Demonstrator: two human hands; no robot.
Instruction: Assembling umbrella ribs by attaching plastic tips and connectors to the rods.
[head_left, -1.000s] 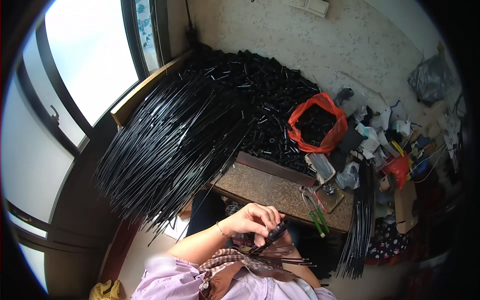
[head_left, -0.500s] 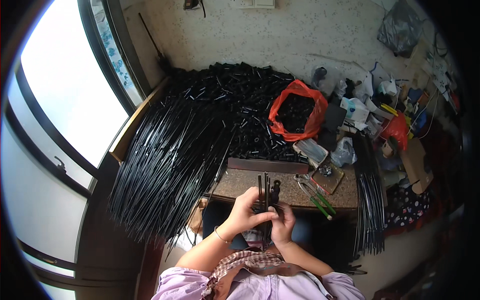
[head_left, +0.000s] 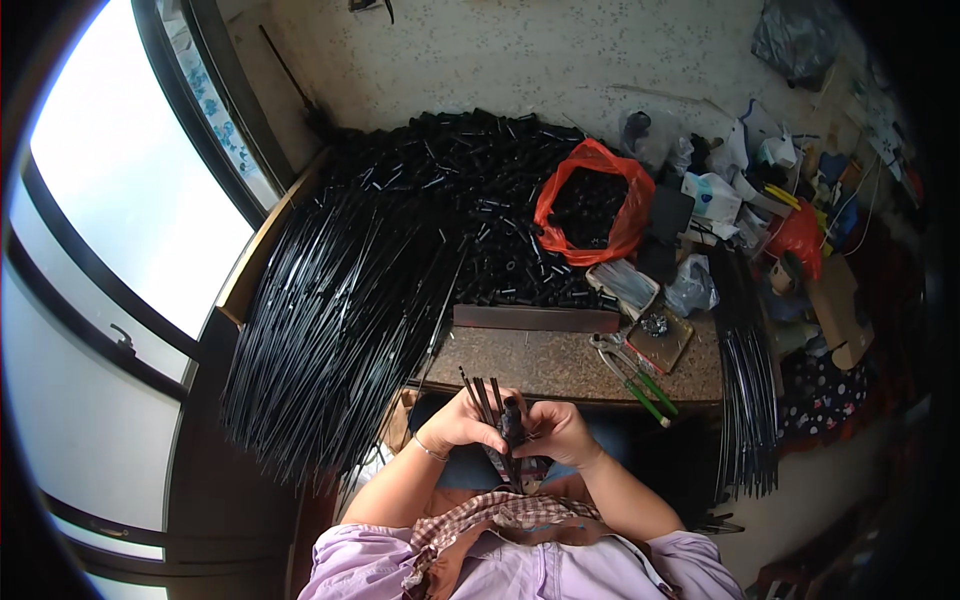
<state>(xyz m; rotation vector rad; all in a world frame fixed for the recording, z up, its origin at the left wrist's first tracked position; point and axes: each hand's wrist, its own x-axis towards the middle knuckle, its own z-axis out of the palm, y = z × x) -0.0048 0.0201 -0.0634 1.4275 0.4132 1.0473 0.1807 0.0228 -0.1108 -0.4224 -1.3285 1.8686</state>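
Low in front of my body, just off the table's front edge, both hands meet. My left hand is closed around several thin black rods, which stick up past its fingers at a slant. Between the two hands stands a short black tubular piece, its round end facing up, also gripped by the left hand. My right hand is closed in a pinch against the right side of this piece. Whatever lies between its fingertips is too small and dark to make out. The lower ends of the rods hang toward my lap.
Long black rods cover the table's left side and overhang its front. Black tubular pieces are heaped behind a low strip. A red plastic bag, green-handled pliers, a shallow tray and another rod bundle are at right.
Both hands have come lower, toward my body. The rods and the tubular piece have moved left and tilted. The whole view has shifted slightly.
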